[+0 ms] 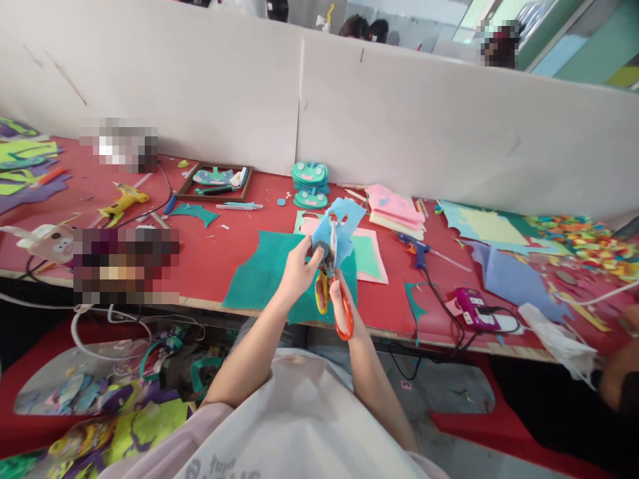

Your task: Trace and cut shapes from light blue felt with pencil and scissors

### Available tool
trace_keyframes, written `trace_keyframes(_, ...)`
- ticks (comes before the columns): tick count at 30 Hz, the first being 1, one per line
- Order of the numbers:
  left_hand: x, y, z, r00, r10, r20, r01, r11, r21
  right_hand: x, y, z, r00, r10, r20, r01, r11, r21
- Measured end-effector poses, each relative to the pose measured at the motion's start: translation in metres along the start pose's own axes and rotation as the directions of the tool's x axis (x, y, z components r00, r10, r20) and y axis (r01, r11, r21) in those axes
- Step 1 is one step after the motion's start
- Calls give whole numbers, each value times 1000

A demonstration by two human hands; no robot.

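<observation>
My left hand [298, 267] pinches a light blue felt sheet [353, 214] with holes cut in it. Under the left thumb lies a small grey round piece [320, 251], partly covered. My right hand [341, 301] grips a pair of scissors [345, 327] with orange and yellow handle loops. Its blades point up and away from me, against the blue felt; whether they are closed is hard to make out. Below both hands a dark green felt sheet [259, 273] lies at the table's front edge. Pink and pale green sheets [370, 258] lie partly behind the blue felt.
Green frog-face felt pieces [310, 176] are stacked by the white partition [200, 80]. A blue glue gun [415, 249] and a purple power strip [472, 309] are on the right. A yellow glue gun [122, 201] and wooden frame [214, 183] are left. Another person's arm [619, 366] shows far right.
</observation>
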State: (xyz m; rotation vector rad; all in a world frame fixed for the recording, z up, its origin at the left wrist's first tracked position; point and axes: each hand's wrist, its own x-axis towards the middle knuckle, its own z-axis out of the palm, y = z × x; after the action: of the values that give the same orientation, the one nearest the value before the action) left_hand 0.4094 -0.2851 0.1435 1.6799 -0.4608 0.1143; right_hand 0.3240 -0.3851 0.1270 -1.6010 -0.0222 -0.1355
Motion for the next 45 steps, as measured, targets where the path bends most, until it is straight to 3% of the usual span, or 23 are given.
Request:
trace_keyframes(8,4,-5,-9,997,-2,83,5,999,-39,1,5,-4,995,-29,98,21,997,79)
trace_keyframes(18,6,-8,-15,991,-19,133,29,997,-73,0,10,-3,993,-41,112,30,995,91)
trace_keyframes(33,-1,2,-3,993,-34,111,40,997,-59,0,2,-3,1000,-26,12,26,1000,5)
trace_keyframes(45,-1,2,5,999,30,-43,-30,1000,-4,1,3,-1,1000,-13,-6,13,1000,11)
